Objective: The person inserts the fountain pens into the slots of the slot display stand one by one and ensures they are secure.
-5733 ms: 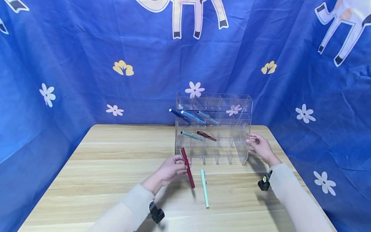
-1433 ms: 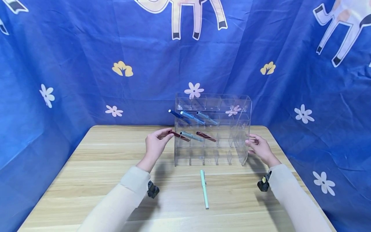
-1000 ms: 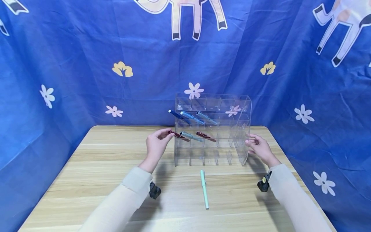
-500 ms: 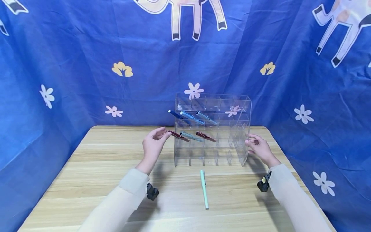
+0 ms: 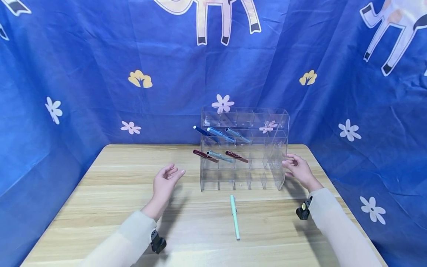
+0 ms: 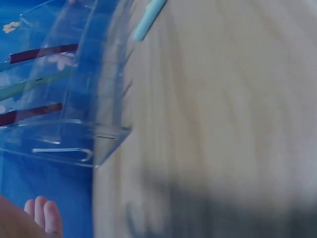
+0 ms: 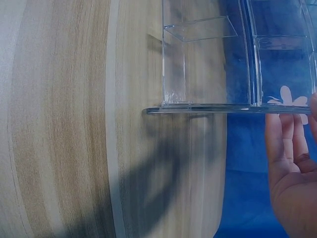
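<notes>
A clear acrylic pen rack (image 5: 260,177) with tiered compartments stands at the back right of the table. My right hand (image 5: 298,171) holds its right side wall, fingertips against the outer face and thumb at the edge in the right wrist view. My left hand (image 5: 165,186) is empty, fingers relaxed, left of the rack. A dark red pen (image 5: 204,155) lies slanted in the rack's left column, beside a pale blue-green pen (image 5: 218,156) and another dark red pen (image 5: 237,156). A mint green pen (image 5: 235,218) lies on the table in front of the rack.
One tier higher sit a dark blue pen (image 5: 204,133), a bright blue pen (image 5: 220,135) and a grey-blue pen (image 5: 237,135). The wooden table (image 5: 110,185) is bordered by a blue printed curtain (image 5: 100,74) behind and at both sides.
My left hand placed a dark red pen in the rack's left column, let go, and drew back left and toward me. My right hand stayed at the rack's side.
</notes>
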Demonstrator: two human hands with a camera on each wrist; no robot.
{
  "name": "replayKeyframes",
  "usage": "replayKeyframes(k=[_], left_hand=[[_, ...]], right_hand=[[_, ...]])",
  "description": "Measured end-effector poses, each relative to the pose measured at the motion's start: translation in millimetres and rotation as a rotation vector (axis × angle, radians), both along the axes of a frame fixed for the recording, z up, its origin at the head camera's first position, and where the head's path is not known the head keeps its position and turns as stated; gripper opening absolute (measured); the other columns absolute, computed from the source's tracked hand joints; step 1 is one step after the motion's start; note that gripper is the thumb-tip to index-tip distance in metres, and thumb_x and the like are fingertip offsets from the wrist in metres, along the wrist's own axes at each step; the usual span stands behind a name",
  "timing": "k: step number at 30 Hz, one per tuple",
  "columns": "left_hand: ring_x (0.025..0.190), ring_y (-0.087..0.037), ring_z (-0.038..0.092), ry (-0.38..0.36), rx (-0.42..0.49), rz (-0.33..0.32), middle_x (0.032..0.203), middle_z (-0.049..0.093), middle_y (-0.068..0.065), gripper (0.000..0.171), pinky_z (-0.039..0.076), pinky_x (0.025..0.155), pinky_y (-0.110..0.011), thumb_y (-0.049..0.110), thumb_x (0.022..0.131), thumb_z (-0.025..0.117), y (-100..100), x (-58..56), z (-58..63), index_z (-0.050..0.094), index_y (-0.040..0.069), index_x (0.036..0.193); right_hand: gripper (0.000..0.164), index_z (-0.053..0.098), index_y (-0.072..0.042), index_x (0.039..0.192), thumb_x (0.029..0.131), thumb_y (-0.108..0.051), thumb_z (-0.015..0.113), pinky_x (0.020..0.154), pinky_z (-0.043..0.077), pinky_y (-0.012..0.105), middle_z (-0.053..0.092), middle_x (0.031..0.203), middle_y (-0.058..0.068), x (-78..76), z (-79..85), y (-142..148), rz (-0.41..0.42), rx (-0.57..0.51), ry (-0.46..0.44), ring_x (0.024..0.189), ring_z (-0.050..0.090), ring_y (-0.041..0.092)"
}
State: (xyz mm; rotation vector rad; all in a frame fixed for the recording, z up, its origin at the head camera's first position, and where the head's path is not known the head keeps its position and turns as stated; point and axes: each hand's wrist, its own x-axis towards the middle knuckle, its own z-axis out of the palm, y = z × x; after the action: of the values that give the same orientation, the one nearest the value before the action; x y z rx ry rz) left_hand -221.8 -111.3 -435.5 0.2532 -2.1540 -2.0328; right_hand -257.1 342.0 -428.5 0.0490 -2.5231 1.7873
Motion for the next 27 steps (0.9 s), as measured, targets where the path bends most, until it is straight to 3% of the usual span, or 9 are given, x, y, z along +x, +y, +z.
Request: replayKeyframes(k=[6,13,21,27], left_hand=[[0.115,-0.029,0.053,-0.081,-0.003,-0.045,0.130,0.051,-0.024,0.064,0.047,0.079,-0.010,0.015,0.083,0.074,2.2,14.4,-15.4,0.044,-0.005,0.136],[0.108,-0.032,0.056,-0.184,-0.006,-0.108,0.128,0.052,-0.026,0.065,0.049,0.091,-0.043,0.019,0.083,0.074,26.0,32.9,-25.4,0.044,-0.007,0.134],[0.089,-0.025,0.061,-0.252,0.040,-0.158,0.124,0.054,-0.027,0.064,0.055,0.069,-0.035,0.019,0.081,0.076,53.6,44.4,-38.4,0.046,-0.008,0.131],[0.093,-0.023,0.060,-0.237,0.024,-0.232,0.117,0.057,-0.026,0.063,0.055,0.070,-0.035,0.015,0.079,0.078,76.1,50.8,-46.7,0.048,-0.012,0.128]], right_hand=[[0.048,0.040,0.008,0.137,0.097,-0.013,0.057,0.079,0.056,0.039,0.049,0.124,0.035,0.5,0.3,0.0,-0.002,-0.005,0.002,0.090,0.059,0.004],[0.049,0.040,0.007,0.137,0.097,-0.014,0.057,0.080,0.055,0.040,0.048,0.125,0.035,-1.1,-0.3,0.5,-0.005,-0.010,-0.001,0.091,0.058,0.003],[0.048,0.041,0.006,0.137,0.096,-0.014,0.058,0.086,0.051,0.051,0.050,0.124,0.033,-2.2,-1.2,-0.2,-0.008,-0.010,-0.011,0.091,0.058,0.006],[0.048,0.041,0.006,0.138,0.097,-0.014,0.057,0.083,0.054,0.044,0.048,0.126,0.034,0.8,1.0,-0.4,0.001,0.001,-0.013,0.096,0.059,0.010]])
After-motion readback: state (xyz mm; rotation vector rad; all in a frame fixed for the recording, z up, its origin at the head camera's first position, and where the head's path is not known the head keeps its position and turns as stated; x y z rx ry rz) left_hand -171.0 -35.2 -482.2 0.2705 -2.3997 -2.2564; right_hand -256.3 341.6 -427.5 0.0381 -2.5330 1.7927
